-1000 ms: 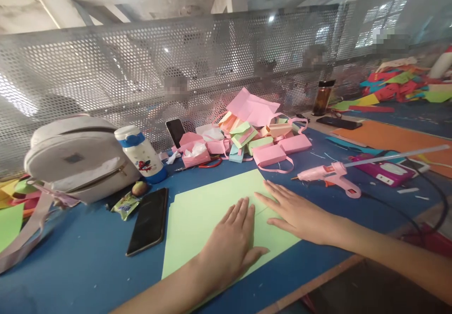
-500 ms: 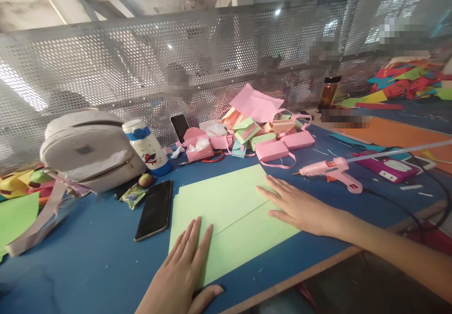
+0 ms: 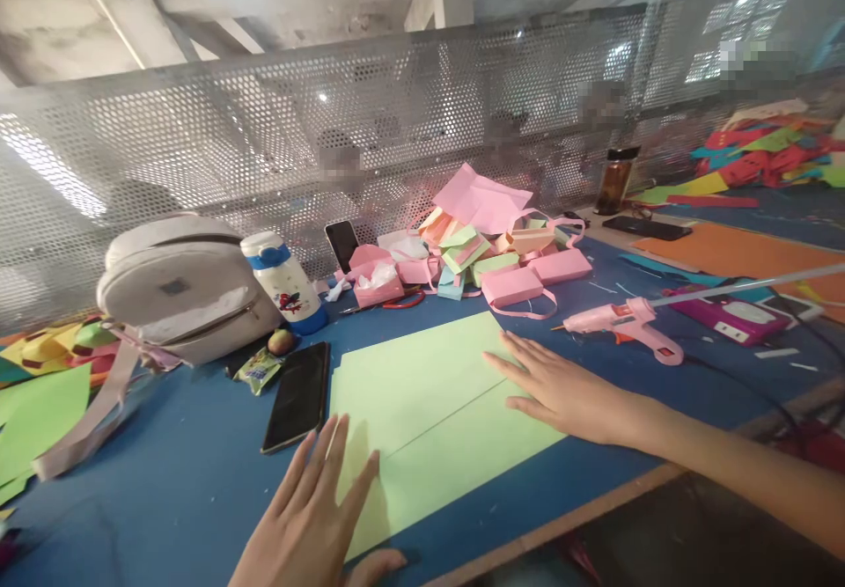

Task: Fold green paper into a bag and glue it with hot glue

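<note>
Pale green paper [image 3: 422,393] lies on the blue table, with one straight line or edge running across it. A second sheet seems to peek out at its left side. My right hand [image 3: 554,385] rests flat on the paper's right part, fingers spread. Over the left edge hovers my left hand [image 3: 317,490], fingers apart and holding nothing; its shadow falls on the paper. A pink glue gun [image 3: 620,323] with a long clear glue stick lies just beyond my right hand. A dark phone [image 3: 297,393] lies left of the paper.
Behind the paper is a heap of pink, green and orange paper boxes [image 3: 511,283]. A white backpack [image 3: 188,288], a white and blue bottle [image 3: 283,283] and a snack packet [image 3: 257,369] stand or lie at left. A purple power strip [image 3: 732,319] is at right. A perforated metal screen [image 3: 396,129] closes the back.
My left hand has shifted left and lifted off the paper somewhat, uncovering more of its left part. The right hand stays in place on the paper. The view has shifted slightly.
</note>
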`<state>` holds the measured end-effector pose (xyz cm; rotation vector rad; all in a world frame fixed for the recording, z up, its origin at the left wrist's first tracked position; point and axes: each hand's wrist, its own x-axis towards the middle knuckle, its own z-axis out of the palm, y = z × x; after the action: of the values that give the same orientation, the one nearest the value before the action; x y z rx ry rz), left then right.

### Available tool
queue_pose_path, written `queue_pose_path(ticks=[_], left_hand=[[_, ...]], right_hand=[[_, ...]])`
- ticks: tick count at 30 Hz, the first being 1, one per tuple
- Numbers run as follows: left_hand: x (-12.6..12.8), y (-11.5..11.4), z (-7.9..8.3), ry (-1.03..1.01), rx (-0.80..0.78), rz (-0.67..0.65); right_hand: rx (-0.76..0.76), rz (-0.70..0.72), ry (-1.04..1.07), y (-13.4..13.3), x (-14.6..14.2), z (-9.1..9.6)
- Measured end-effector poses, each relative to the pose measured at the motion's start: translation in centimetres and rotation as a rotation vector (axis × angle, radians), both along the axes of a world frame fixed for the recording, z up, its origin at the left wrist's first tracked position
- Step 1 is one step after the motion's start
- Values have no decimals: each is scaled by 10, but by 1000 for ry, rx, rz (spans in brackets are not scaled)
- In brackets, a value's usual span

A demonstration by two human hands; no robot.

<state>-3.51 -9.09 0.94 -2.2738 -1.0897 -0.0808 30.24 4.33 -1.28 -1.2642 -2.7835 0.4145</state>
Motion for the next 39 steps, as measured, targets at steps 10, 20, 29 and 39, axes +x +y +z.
queue_pose_path(ticks=[10,20,29,39], left_hand=[[47,67,-7,-208,-632,-184],[43,62,-11,-283,-705,-169],[36,56,-11,-272,-680,-133],[4,13,-15,-215,-416,27]], right_hand=[[2,-23,-34,-1,-1,0],[42,344,118,-22,-61,8],[-56,199,84,-14,-39,1],[-21,-32,25,-5,1,-6]])
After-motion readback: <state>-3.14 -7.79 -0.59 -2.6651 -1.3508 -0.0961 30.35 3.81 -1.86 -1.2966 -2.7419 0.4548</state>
